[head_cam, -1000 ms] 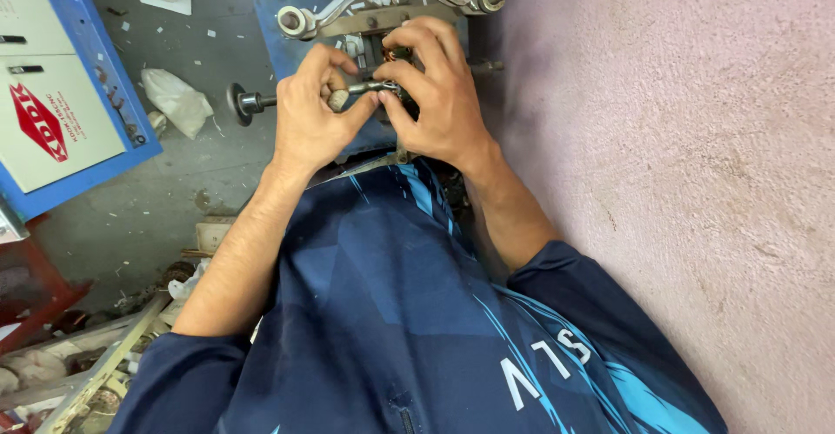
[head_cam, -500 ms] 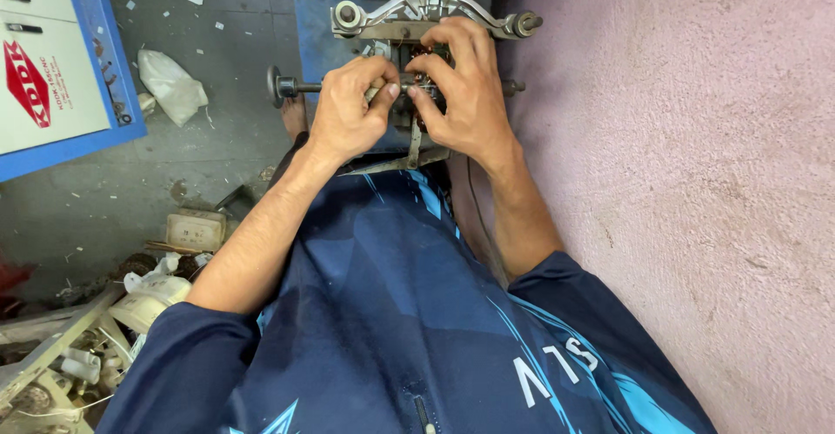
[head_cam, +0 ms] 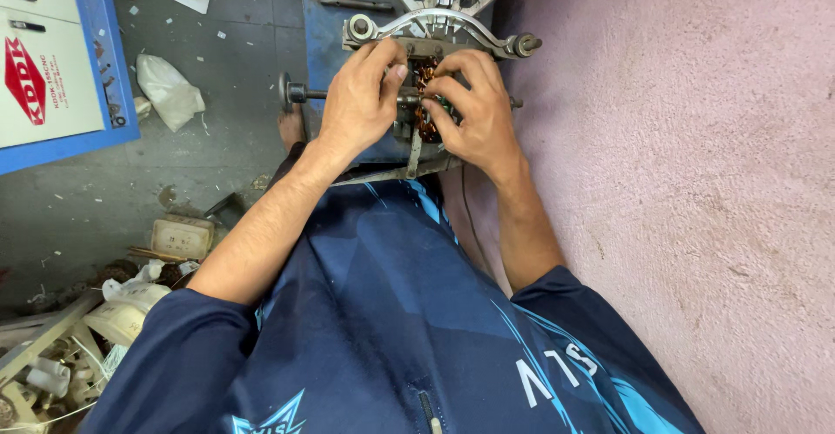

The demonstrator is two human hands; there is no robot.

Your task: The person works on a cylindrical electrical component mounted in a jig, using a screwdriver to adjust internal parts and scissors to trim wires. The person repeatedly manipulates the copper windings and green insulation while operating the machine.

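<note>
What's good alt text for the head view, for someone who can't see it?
Seen from above, a person's left hand and right hand pinch a copper coil mounted in a metal jig on a blue stand. A pink wall fills the right side; a blue-and-white cabinet and scrap parts sit on the grey floor at left.

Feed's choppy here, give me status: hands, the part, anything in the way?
Left hand and right hand both gripping copper-wound coil in metal winding fixture. Fingers hide most of coil. Nothing else in the way.
</note>
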